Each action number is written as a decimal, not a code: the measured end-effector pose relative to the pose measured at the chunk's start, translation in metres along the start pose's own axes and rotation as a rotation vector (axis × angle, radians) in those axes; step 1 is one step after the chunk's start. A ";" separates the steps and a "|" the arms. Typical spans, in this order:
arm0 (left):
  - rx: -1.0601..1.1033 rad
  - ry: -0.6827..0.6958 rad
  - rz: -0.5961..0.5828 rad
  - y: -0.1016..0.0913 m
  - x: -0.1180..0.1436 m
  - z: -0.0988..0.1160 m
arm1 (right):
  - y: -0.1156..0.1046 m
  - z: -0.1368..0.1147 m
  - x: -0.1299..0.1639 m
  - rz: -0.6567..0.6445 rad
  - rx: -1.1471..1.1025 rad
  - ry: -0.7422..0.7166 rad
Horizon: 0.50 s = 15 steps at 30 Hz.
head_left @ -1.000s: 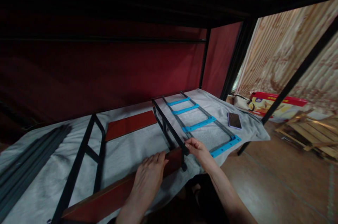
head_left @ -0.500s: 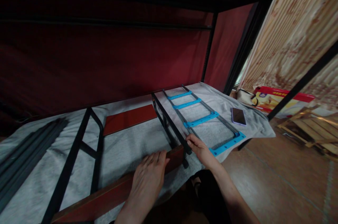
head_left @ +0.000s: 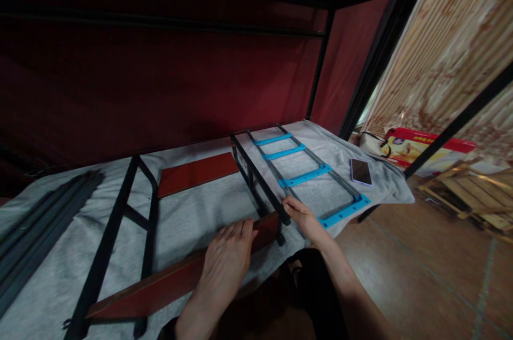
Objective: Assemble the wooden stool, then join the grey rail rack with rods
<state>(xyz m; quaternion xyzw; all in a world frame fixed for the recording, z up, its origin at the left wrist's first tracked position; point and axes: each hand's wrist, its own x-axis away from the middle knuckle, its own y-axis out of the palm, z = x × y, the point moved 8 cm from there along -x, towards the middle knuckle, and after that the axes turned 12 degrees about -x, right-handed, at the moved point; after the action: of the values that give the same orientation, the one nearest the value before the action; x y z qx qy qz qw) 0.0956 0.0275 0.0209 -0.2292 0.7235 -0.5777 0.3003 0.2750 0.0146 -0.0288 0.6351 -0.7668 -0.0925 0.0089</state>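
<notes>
A frame of black metal bars and reddish-brown wooden boards lies on a grey cloth (head_left: pixel 192 228). My left hand (head_left: pixel 228 254) rests flat on the near wooden board (head_left: pixel 160 289), fingers spread over its top edge. My right hand (head_left: pixel 301 217) pinches the near end of the right black metal side piece (head_left: pixel 256 182), where it meets that board. A second wooden board (head_left: pixel 196 173) joins the black side pieces at the far side. The left black side piece (head_left: pixel 120 233) runs toward me.
A grey and blue ladder-like rack (head_left: pixel 308 174) lies on the cloth right of the frame, with a phone (head_left: pixel 360 171) beyond it. Dark grey rails (head_left: pixel 36 233) lie at the left. A red box (head_left: pixel 425 153) and wooden slats (head_left: pixel 468 190) sit on the floor at right.
The view has shifted slightly. Both hands stay where they were, the left on the near board and the right at the black side piece's near end.
</notes>
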 end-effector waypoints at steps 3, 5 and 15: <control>0.021 0.003 0.002 -0.001 0.001 0.001 | -0.002 -0.001 0.002 0.013 0.030 -0.002; 0.056 0.019 0.025 -0.006 0.003 0.002 | -0.005 -0.003 0.004 0.022 0.068 -0.014; 0.148 -0.323 0.363 -0.093 0.063 -0.137 | -0.035 -0.038 0.014 0.290 0.192 -0.148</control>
<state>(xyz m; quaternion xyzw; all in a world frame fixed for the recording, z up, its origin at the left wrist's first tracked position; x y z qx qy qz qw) -0.0463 0.0594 0.1213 -0.1621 0.6510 -0.5217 0.5271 0.3110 -0.0101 0.0015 0.5074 -0.8541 -0.0631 -0.0949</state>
